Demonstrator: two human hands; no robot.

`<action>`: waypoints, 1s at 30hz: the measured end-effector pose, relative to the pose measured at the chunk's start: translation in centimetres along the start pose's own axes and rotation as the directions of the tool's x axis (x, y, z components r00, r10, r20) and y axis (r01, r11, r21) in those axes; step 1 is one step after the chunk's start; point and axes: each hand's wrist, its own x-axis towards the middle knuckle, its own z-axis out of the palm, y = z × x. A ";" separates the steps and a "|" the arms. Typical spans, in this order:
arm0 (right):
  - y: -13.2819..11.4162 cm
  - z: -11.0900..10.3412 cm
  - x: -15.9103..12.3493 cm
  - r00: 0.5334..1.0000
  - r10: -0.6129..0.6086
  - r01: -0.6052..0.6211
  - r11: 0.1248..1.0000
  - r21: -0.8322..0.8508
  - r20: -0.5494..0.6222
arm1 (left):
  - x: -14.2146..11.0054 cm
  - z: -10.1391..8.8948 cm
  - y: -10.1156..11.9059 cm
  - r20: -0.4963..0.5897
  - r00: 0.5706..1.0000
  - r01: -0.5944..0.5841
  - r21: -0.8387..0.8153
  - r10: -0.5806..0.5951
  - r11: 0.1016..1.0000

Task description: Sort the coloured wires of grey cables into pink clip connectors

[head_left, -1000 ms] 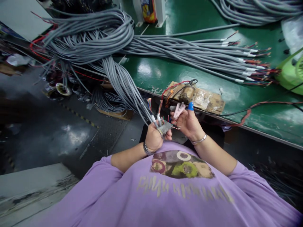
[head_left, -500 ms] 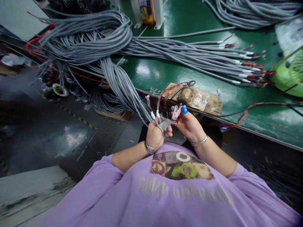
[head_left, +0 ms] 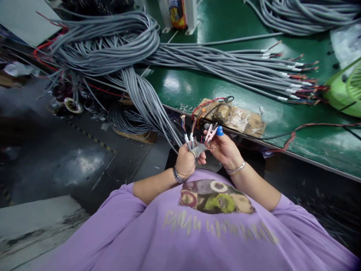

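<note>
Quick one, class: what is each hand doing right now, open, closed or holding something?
Left hand: closed, holding grey cables.
Right hand: closed in a pinch, holding a pink clip.

Grey cables [head_left: 146, 94], pale pink clip [head_left: 210, 132], blue fingertip cover [head_left: 219, 130], green tabletop [head_left: 175, 86].

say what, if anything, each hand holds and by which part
The left hand grips gray cables near their stripped ends, just below the white bands. The right hand holds a pink clip; exactly which part is unclear.

There are 2 hands [head_left: 185, 162] [head_left: 226, 151] — 1 clip [head_left: 210, 133], 1 finger cot [head_left: 219, 130].
</note>
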 end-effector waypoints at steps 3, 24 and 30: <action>-0.1 0.0 -0.1 1.000 0.005 -0.005 1.000 0.002 0.006 | -0.1 0.0 0.0 -0.011 1.000 0.005 0.006 -0.005 1.000; 0.1 -0.9 -2.1 0.964 0.078 0.012 0.943 -0.334 0.255 | -0.5 -1.8 -1.1 0.180 0.982 0.010 0.201 -0.047 0.979; 0.1 -2.0 -0.6 0.994 0.084 -0.069 0.981 -0.181 0.075 | -0.8 -1.7 -0.6 0.092 0.996 -0.002 0.049 -0.002 0.999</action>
